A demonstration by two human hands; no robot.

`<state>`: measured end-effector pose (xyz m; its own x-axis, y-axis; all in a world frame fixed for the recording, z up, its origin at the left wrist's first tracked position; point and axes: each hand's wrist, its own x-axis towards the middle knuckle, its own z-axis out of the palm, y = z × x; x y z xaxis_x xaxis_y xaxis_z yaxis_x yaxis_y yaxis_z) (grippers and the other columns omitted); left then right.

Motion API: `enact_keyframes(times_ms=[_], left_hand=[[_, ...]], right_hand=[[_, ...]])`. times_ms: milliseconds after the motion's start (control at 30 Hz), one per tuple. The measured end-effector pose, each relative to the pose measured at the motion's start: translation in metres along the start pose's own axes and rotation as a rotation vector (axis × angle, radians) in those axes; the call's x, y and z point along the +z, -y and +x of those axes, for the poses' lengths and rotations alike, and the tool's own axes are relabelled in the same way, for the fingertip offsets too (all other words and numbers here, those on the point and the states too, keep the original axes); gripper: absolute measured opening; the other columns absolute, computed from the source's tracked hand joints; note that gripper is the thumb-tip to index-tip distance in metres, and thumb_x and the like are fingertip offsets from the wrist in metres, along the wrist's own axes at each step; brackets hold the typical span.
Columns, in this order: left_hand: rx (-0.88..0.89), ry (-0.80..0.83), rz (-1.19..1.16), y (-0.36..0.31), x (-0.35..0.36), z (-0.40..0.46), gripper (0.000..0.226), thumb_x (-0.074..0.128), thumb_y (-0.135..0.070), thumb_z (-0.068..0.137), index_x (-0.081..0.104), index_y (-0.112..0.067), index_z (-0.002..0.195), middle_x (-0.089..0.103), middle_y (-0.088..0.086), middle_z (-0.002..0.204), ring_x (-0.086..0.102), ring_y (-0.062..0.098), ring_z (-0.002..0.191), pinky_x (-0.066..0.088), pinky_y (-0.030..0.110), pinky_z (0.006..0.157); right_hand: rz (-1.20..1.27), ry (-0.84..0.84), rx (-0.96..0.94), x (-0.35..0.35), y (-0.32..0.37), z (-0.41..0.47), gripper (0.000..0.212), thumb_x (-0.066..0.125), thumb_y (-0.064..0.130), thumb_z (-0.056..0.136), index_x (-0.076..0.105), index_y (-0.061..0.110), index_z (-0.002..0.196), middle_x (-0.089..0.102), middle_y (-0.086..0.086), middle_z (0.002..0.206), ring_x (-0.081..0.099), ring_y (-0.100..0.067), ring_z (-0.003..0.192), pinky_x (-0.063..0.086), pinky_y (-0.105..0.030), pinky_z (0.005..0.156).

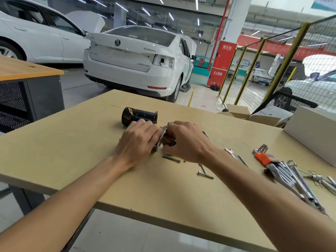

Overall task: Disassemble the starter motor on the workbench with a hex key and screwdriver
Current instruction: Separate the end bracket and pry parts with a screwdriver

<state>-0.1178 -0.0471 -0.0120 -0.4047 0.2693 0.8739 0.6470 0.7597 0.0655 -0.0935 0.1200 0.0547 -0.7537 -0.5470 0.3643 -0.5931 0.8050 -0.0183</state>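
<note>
A metal starter motor part (pixel 164 138) with a flange lies on the beige workbench (pixel 72 160) between my hands. My left hand (pixel 138 142) grips its left side, and my right hand (pixel 183 140) curls round its right end. Most of the part is hidden by my fingers. A black cylindrical motor housing (pixel 139 116) lies on its side just behind my left hand. Long bolts (pixel 171 159) (pixel 205 175) lie loose on the bench in front of my right hand. A hex key set (pixel 263 157) in an orange holder lies to the right.
Several chrome wrenches (pixel 298 182) and small tools lie at the bench's right edge. A white box (pixel 312 131) stands at the far right, open cartons (pixel 241 111) behind it. White cars (pixel 141 60) and a yellow mesh fence (pixel 272 66) stand beyond the bench.
</note>
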Motion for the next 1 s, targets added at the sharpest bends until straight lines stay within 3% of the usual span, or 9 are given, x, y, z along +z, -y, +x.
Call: enact_keyframes(times_ms=[167,333,467,667,767,867,1000], left_hand=[[0.032,-0.015,-0.016,0.0,-0.002,-0.002,0.048,0.042,-0.042,0.101,0.065,-0.005,0.081,0.059,0.005,0.072,0.049,0.023,0.068,0.036,0.032,0.065],[0.064,-0.074,0.034,0.0,0.002,0.0,0.031,0.05,-0.018,0.097,0.066,0.0,0.077,0.062,0.011,0.067,0.055,0.027,0.059,0.048,0.04,0.055],[0.008,-0.1,0.04,0.001,0.003,-0.001,0.032,0.052,-0.019,0.098,0.069,-0.001,0.077,0.063,0.009,0.063,0.054,0.025,0.055,0.04,0.033,0.056],[-0.043,-0.101,0.025,0.0,0.003,0.0,0.035,0.052,-0.024,0.098,0.068,-0.004,0.075,0.053,0.007,0.054,0.047,0.02,0.045,0.038,0.03,0.041],[-0.052,-0.105,0.016,-0.001,0.003,0.001,0.036,0.051,-0.023,0.099,0.067,-0.004,0.073,0.052,0.009,0.052,0.047,0.024,0.042,0.037,0.031,0.04],[-0.042,-0.104,0.01,-0.001,0.001,0.002,0.037,0.05,-0.021,0.099,0.064,-0.003,0.07,0.053,0.01,0.051,0.048,0.027,0.04,0.038,0.033,0.038],[-0.02,-0.112,0.036,-0.003,-0.001,0.005,0.036,0.051,-0.019,0.098,0.061,-0.003,0.067,0.051,0.01,0.049,0.046,0.026,0.038,0.036,0.031,0.036]], right_hand=[[0.035,-0.037,0.053,0.005,0.0,0.0,0.025,0.064,0.032,0.084,0.061,0.008,0.089,0.057,-0.005,0.086,0.054,-0.026,0.071,0.048,-0.039,0.065],[-0.012,-0.054,0.026,0.013,-0.001,0.004,0.027,0.065,0.035,0.086,0.058,0.01,0.093,0.057,-0.004,0.09,0.05,-0.023,0.072,0.042,-0.033,0.064],[0.002,-0.116,-0.013,0.02,-0.006,0.005,0.027,0.065,0.029,0.09,0.064,0.008,0.106,0.059,-0.007,0.096,0.045,-0.022,0.072,0.04,-0.031,0.067],[-0.097,-0.147,-0.027,0.028,-0.005,0.003,0.03,0.054,0.03,0.097,0.06,0.007,0.115,0.058,-0.008,0.1,0.043,-0.022,0.065,0.04,-0.031,0.064],[-0.165,-0.139,-0.052,0.029,-0.001,0.001,0.028,0.048,0.027,0.101,0.06,0.004,0.113,0.055,-0.01,0.097,0.053,-0.03,0.065,0.049,-0.039,0.065],[-0.196,-0.143,-0.072,0.027,0.0,0.0,0.027,0.047,0.024,0.102,0.061,0.002,0.107,0.053,-0.01,0.093,0.045,-0.025,0.061,0.047,-0.038,0.061],[-0.219,-0.134,-0.052,0.028,0.005,-0.003,0.023,0.049,0.018,0.1,0.06,0.0,0.11,0.054,-0.013,0.097,0.056,-0.03,0.067,0.049,-0.039,0.063]])
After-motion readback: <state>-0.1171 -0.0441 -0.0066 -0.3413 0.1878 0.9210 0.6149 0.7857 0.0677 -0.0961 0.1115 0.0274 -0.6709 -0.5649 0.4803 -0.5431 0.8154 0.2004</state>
